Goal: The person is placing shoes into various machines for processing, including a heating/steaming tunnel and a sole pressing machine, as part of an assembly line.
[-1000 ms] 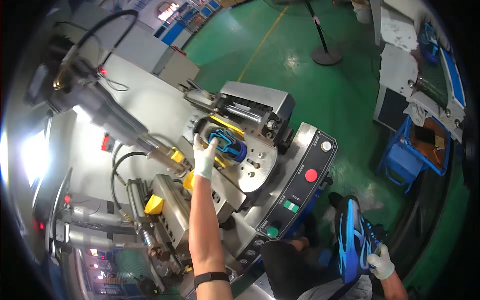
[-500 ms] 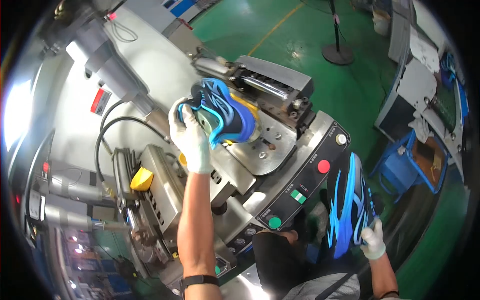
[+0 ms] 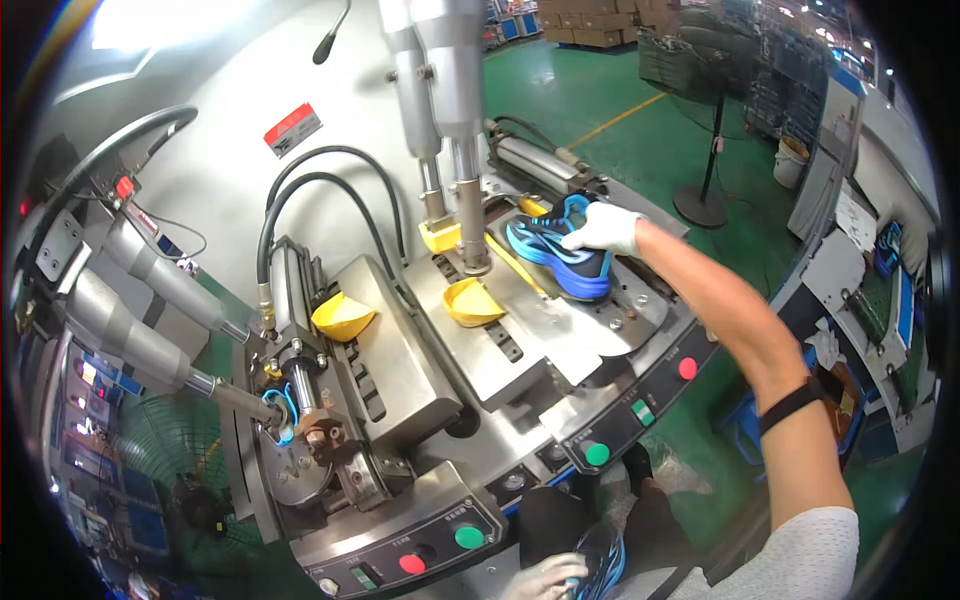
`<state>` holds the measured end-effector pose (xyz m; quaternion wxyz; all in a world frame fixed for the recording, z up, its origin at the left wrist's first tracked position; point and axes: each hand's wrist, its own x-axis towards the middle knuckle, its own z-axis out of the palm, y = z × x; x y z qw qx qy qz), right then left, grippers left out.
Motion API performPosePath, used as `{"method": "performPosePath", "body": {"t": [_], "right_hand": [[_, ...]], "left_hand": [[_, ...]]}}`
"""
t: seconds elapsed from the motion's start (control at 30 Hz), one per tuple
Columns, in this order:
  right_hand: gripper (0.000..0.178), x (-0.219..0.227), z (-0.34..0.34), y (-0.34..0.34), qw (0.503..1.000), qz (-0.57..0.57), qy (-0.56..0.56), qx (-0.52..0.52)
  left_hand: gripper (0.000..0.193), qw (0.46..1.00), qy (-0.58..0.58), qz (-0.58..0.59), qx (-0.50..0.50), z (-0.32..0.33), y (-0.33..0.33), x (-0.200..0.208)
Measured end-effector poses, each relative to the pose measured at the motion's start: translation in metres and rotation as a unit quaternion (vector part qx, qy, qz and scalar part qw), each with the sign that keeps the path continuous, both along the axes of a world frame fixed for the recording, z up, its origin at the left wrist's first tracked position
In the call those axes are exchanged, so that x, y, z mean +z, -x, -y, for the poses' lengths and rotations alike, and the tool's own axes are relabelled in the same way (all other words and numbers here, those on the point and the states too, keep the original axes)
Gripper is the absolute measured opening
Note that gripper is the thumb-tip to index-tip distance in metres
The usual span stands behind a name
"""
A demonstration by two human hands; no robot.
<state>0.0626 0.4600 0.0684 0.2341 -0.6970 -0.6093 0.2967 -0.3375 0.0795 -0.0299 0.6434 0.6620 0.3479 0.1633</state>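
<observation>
A blue and black sports shoe [image 3: 562, 262] is at the steel plate of the machine, beside a vertical press rod. My right hand [image 3: 605, 230], in a white glove, reaches across from the right and grips the shoe at its upper. At the lower edge, my left hand [image 3: 548, 578], also gloved, closes on a second dark shoe with blue stripes [image 3: 603, 568], partly cut off by the frame. Whether the right-hand shoe rests fully on the plate I cannot tell.
Yellow cups [image 3: 472, 303] sit on the machine's metal blocks. Red and green buttons [image 3: 597, 454] line the front panel. Press cylinders [image 3: 455, 80] hang overhead; hoses [image 3: 330, 180] curve behind. A fan [image 3: 708, 140] stands beyond, and a blue crate [image 3: 745, 430] lies right.
The view has swung left. My left hand, earlier holding a shoe at the machine, is now low with a shoe. My right hand has gone from low right up to a shoe at the machine.
</observation>
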Motion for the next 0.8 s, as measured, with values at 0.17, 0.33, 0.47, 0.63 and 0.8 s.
{"method": "performPosePath", "body": {"t": [0.17, 0.33, 0.47, 0.63, 0.8], "right_hand": [[0.038, -0.068, -0.059, 0.066, 0.977, 0.203, -0.025, -0.053], [0.051, -0.104, -0.061, 0.064, 0.975, 0.203, -0.058, -0.074], [0.057, -0.081, -0.044, 0.052, 0.977, 0.211, -0.017, -0.023], [0.067, -0.058, 0.115, 0.112, 0.922, 0.079, -0.365, 0.105], [0.082, -0.166, 0.276, 0.169, 0.971, 0.129, -0.172, 0.106]], "left_hand": [[0.021, 0.993, 0.021, 0.003, 0.118, 0.020, 0.029, -0.022], [0.024, 0.993, 0.025, 0.030, 0.114, 0.020, 0.031, -0.032], [0.024, 0.992, 0.046, 0.033, 0.114, 0.014, 0.030, -0.030], [0.031, 0.990, -0.074, 0.044, 0.108, 0.027, 0.046, -0.042], [0.033, 0.982, -0.105, 0.046, 0.149, 0.038, 0.032, -0.043]]}}
